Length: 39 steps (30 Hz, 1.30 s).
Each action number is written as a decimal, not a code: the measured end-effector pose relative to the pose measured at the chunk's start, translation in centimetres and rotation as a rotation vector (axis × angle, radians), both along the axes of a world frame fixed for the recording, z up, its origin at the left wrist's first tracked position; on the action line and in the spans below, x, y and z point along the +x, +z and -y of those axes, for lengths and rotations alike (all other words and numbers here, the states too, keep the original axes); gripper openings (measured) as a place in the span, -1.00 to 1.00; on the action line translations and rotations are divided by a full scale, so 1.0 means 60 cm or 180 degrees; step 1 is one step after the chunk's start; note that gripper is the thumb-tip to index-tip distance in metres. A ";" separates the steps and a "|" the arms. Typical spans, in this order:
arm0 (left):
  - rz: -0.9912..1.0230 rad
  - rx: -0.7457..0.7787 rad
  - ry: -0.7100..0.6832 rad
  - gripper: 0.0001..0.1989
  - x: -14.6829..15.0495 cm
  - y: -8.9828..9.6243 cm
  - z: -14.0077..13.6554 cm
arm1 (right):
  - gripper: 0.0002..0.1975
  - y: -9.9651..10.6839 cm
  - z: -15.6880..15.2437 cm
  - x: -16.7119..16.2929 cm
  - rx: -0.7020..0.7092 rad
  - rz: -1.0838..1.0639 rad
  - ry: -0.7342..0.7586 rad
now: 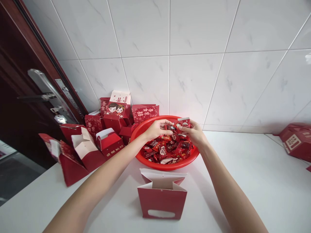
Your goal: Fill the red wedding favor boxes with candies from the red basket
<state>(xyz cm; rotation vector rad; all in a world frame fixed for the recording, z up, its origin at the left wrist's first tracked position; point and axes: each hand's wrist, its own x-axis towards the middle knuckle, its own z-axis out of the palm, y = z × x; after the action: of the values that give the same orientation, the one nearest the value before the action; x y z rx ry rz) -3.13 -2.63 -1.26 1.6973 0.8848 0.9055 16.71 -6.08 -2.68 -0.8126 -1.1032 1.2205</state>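
A red plastic basket holds a heap of red-wrapped candies. Above its far side, my right hand grips a small red printed packet with a pale top edge, thumb in front of it. My left hand hovers over the candies at the basket's left, thumb and fingers curved but apart, their tips close to the wrappers beside the packet. On the near side of the basket stands an upright red paper gift box, its top open and a pale oval on its front.
Several red gift boxes, many with open flaps, crowd the left of the white table. Another red box lies at the far right. Behind is a tiled wall; a dark door with a metal handle stands left.
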 end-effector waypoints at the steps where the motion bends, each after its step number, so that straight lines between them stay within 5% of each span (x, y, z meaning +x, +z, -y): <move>1: -0.0047 -0.0032 0.0004 -0.52 0.000 0.001 0.001 | -0.56 0.000 -0.001 0.000 0.0002 0.0000 -0.0013; 39: -0.0227 0.0483 -0.0029 -0.54 0.002 -0.010 -0.007 | -0.59 0.001 0.006 0.004 -0.0286 0.0486 0.0753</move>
<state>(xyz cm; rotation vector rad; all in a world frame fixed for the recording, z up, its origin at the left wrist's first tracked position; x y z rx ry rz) -3.01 -2.24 -1.89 1.8722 0.8731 0.9305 16.95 -6.42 -2.65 -0.8729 -1.3043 1.4318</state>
